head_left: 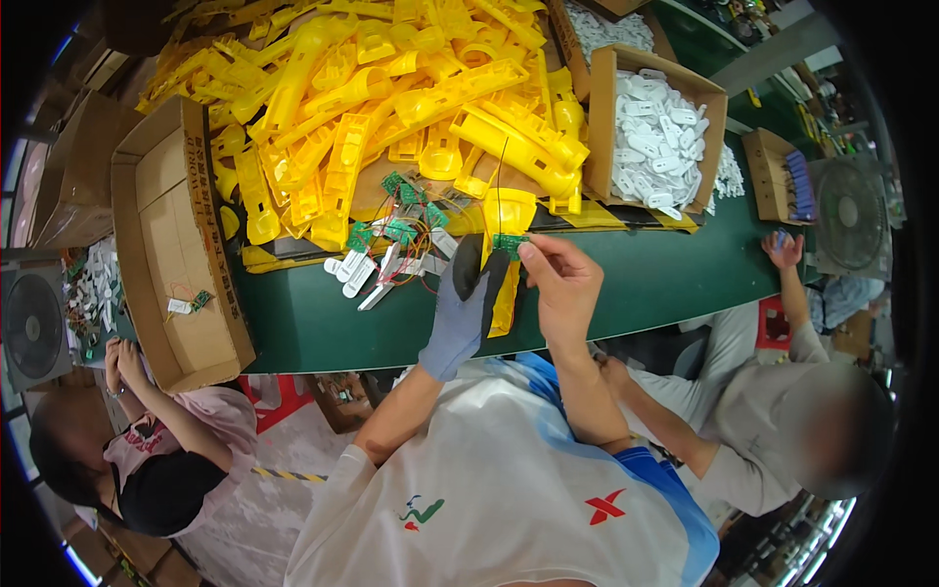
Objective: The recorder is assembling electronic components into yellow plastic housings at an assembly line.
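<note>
My left hand (460, 308), in a grey glove with dark fingertips, is closed round a long yellow plastic shell (510, 209) at the table's front edge. Bare fingers of my right hand (564, 289) pinch a small green circuit board (509, 242) over the shell. A thin dark wire rises from about the board. The left thumb is beside the board; whether it touches it I cannot tell. Just left of my gloved hand lies a tangle of green boards (399, 231) with red and black wires and white plastic pieces (358, 276).
A big heap of yellow shells (342, 93) covers the far table. At right is a cardboard box (600, 127) of white parts (655, 137). A shallow cardboard box (156, 235) at left holds a wired board (201, 300). People (176, 460) (763, 430) sit on both sides.
</note>
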Available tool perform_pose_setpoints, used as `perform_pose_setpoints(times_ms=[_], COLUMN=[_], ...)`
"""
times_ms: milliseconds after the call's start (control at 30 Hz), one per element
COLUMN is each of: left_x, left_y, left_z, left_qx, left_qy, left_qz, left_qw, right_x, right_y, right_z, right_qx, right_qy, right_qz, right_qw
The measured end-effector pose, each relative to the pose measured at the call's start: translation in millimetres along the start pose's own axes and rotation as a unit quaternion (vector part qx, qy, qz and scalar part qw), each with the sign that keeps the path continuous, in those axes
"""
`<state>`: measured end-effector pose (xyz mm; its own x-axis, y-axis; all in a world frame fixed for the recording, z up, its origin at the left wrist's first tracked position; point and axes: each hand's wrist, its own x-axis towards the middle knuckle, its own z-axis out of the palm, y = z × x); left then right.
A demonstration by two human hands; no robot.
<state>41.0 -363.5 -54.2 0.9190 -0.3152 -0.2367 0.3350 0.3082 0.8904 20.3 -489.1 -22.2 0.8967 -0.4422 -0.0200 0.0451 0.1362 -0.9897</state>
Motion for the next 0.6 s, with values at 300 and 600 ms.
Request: perform_pose_setpoints(times_ms=[300,600], left_x=[-6,-9], left_y=[0,-10], left_z=[13,16], left_qx=[-0.064,-0.056], left_qy=[0.057,0.053], left_qz=[0.012,-0.008], left_qw=[0.996,0.997], right_x=[-4,-5], right_y=[3,4], right_z=[2,-4], right_qx=[0.000,-0.009], right_qy=[-0.011,-0.039], right_qz=[0.027,0.000], right_qw=[1.000,0.999])
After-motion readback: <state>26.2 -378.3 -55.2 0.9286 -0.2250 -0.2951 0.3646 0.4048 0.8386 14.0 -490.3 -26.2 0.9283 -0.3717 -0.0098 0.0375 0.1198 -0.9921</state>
